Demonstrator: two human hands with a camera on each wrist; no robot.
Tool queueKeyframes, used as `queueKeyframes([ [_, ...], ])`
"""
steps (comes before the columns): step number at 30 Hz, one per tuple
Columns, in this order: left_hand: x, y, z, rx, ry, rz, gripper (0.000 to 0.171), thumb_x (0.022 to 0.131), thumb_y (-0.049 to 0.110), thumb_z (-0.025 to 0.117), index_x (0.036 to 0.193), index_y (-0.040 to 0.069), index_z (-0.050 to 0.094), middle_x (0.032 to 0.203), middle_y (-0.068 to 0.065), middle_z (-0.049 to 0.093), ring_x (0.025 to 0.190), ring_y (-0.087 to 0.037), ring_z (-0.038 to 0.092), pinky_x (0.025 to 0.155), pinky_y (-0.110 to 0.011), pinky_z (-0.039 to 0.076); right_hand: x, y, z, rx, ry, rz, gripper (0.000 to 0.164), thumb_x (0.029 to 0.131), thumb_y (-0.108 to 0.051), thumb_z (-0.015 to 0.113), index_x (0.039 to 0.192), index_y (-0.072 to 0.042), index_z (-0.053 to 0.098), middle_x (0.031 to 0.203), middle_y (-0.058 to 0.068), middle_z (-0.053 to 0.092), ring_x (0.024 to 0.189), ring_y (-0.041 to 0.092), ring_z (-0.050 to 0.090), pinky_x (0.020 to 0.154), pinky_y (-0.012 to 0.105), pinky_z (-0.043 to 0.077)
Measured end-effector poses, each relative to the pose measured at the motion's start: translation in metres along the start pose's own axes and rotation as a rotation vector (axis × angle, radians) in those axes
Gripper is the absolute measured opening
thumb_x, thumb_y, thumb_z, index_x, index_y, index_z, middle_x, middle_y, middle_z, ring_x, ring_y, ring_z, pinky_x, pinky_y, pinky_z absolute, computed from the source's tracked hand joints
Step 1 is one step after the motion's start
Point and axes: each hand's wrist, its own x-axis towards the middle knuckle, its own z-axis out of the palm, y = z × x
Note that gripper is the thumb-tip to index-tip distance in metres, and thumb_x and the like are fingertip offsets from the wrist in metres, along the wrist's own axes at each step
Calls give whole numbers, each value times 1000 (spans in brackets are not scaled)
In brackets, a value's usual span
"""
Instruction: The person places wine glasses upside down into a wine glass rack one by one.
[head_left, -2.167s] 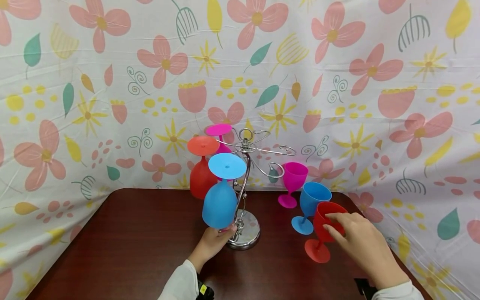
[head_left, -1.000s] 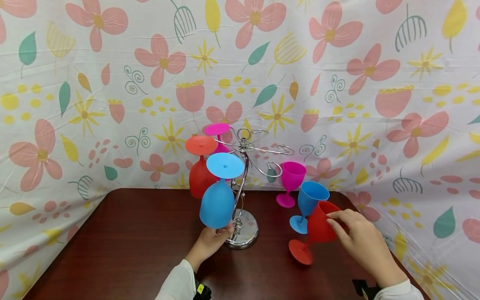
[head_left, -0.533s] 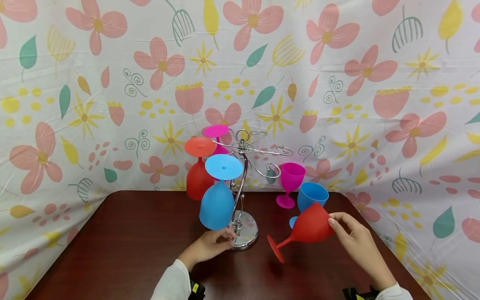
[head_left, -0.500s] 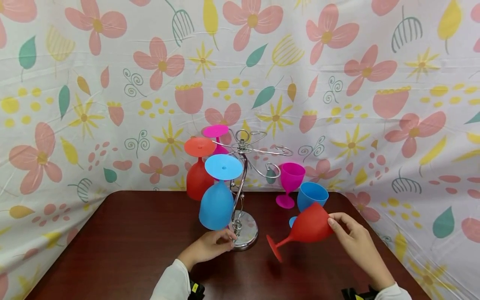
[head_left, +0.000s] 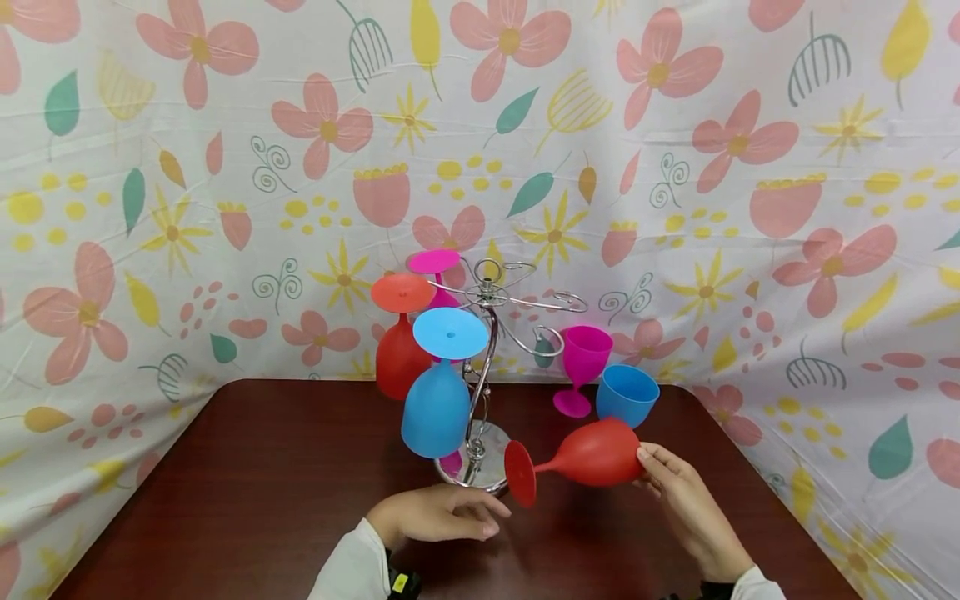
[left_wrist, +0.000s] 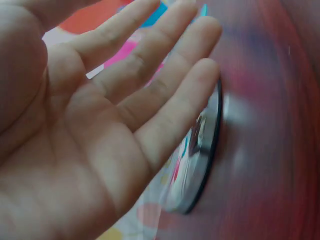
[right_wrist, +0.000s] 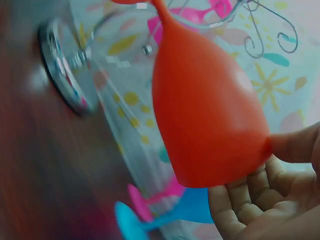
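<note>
My right hand (head_left: 686, 504) pinches a red goblet (head_left: 600, 452) by its rim. The goblet lies nearly sideways in the air, its foot pointing left toward the rack's base. In the right wrist view the thumb is on the outside of the red cup (right_wrist: 210, 110) near the rim. My left hand (head_left: 442, 515) hovers in front of the chrome rack's base (head_left: 480, 454), its fingers extended and holding nothing. The left wrist view shows its bare palm (left_wrist: 85, 150). On the metal goblet rack (head_left: 487, 292) a blue goblet (head_left: 437, 408), a red goblet (head_left: 402, 358) and a magenta goblet (head_left: 435, 262) hang upside down.
A magenta goblet (head_left: 587, 354) and a blue goblet (head_left: 627, 393) stand upright at the right rear of the dark wooden table (head_left: 285, 500). The rack's right-hand wire loops (head_left: 551, 340) carry no goblets. A flowered cloth (head_left: 480, 167) hangs behind.
My right hand has lifted the red goblet, moved it left and tipped it from upright to nearly horizontal. My left hand has come away from the rack's base toward the front.
</note>
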Motion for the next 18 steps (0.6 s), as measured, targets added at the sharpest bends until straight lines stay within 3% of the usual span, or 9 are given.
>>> queueKeyframes([
  [2,5,1,4,-8,-4,42,38,102,27,59,138,13,58,117,5,67,104,-5,63,91,-24,50,0,9,2,169,-77,1,25,109,-21,46,114,-10,67,105,-4,67,93,11,63,87,30,52],
  [4,11,1,10,-15,35,97,37,103,26,58,137,13,58,118,5,67,104,-6,64,92,-24,50,0,17,3,334,-202,-4,30,110,-16,41,112,-14,70,107,-5,68,95,11,63,90,30,52],
  [6,19,1,16,-29,126,141,35,103,27,58,136,16,58,118,2,67,104,-8,64,93,-26,50,0,24,3,472,-322,24,36,111,-14,36,112,-17,72,110,-5,69,100,11,63,95,30,50],
  [9,32,3,27,-82,318,190,38,102,32,61,139,24,57,122,5,65,112,-10,60,93,-28,50,0,30,6,613,-464,98,41,112,-15,30,118,-16,71,118,-3,68,108,14,61,101,31,46],
  [13,46,12,38,-131,540,295,44,99,29,66,142,25,57,130,5,62,120,-17,57,92,-29,52,0,35,16,687,-493,221,42,112,-20,29,120,-15,70,122,0,66,114,16,59,106,32,42],
  [18,53,20,44,-31,725,435,40,96,20,71,135,20,65,129,1,64,122,-20,57,94,-34,52,1,38,26,722,-474,291,40,112,-22,30,118,-14,68,124,2,64,116,18,57,110,33,39],
])
